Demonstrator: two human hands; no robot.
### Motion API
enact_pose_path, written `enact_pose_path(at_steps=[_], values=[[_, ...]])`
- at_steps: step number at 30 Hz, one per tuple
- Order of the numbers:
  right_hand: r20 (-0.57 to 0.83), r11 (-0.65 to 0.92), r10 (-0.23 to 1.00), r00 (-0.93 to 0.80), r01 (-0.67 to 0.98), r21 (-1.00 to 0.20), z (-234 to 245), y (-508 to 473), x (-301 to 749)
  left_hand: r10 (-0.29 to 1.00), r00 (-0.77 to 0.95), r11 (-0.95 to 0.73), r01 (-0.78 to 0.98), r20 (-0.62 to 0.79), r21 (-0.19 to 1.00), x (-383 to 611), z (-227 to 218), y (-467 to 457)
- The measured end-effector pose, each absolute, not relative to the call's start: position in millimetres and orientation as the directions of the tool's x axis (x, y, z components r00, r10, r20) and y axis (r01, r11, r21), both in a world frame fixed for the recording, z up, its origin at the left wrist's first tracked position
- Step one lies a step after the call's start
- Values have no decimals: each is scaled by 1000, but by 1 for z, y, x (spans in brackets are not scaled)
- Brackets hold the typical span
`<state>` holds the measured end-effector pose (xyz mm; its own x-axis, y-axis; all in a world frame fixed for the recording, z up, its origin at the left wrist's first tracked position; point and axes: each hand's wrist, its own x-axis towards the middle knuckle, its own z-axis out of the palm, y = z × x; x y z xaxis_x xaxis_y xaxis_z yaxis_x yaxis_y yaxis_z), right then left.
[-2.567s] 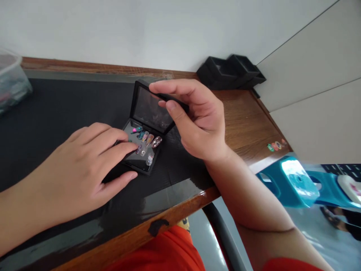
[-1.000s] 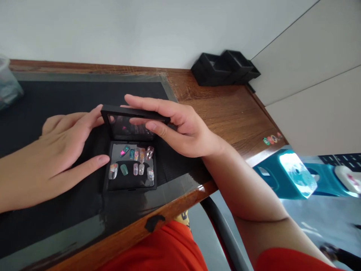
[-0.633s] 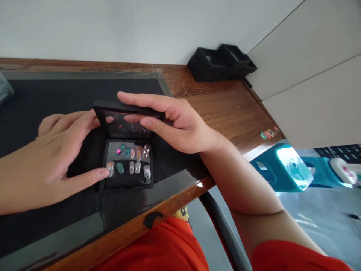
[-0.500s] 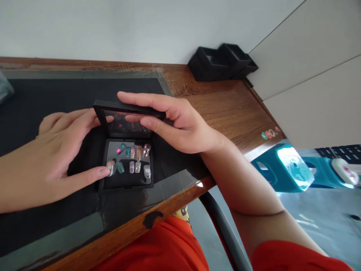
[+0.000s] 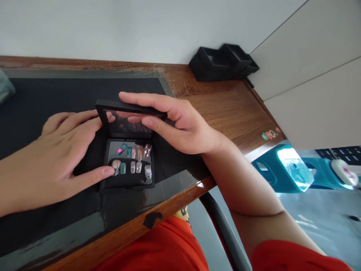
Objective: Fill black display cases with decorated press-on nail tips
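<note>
A black hinged case (image 5: 128,185) lies on the dark mat with its lid (image 5: 132,107) raised. Inside its base sit several decorated press-on nails (image 5: 132,167) in two uneven rows. My right hand (image 5: 186,126) grips the lid, fingers over its top edge and thumb on the clear inner side. With fingers spread, my left hand (image 5: 70,150) rests at the case's left; its thumb tip touches the leftmost lower press-on nail (image 5: 116,165). Right beside that one stands a teal press-on nail (image 5: 123,168). The left fingertips are partly hidden behind the lid.
Black stacked bins (image 5: 214,64) stand at the back right, by the wall. Small round colourful items (image 5: 270,133) lie near the table's right edge. A clear plastic item (image 5: 5,86) is at the far left. Below the table are a turquoise stool (image 5: 293,165) and a chair arm (image 5: 225,233).
My left hand has shifted slightly right, its thumb moving the leftmost press-on nail rightward. The teal press-on nail beside it has turned from slanted to straight. My right hand keeps its hold on the lid.
</note>
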<state>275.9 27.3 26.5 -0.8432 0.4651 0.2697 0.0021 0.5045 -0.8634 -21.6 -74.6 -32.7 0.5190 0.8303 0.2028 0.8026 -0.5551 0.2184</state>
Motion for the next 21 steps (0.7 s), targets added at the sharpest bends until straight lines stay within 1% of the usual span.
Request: enact_pose_path(at_steps=[6,11,14,16,18,21], values=[[225,444,486,-844,17,-896,28,26,276,836,505,-545,809,215,218,-15,-28,-77],[237,486,472,-849,27,-873,31,26,278,834,512,-551,784,205,285,-22,-27,-76],[226,415,468,-854,-14,-910,30,24,277,821,526,-570,765,222,300,-24,-25,-74],[222,395,467,-856,-23,-918,30,23,276,809,536,-587,749,241,306,-22,-24,-72],[229,423,458,-859,-16,-906,30,22,276,807,542,-591,737,236,328,-20,-23,-70],[253,505,413,-875,-11,-863,36,22,278,848,502,-528,764,172,372,-24,-28,-69]])
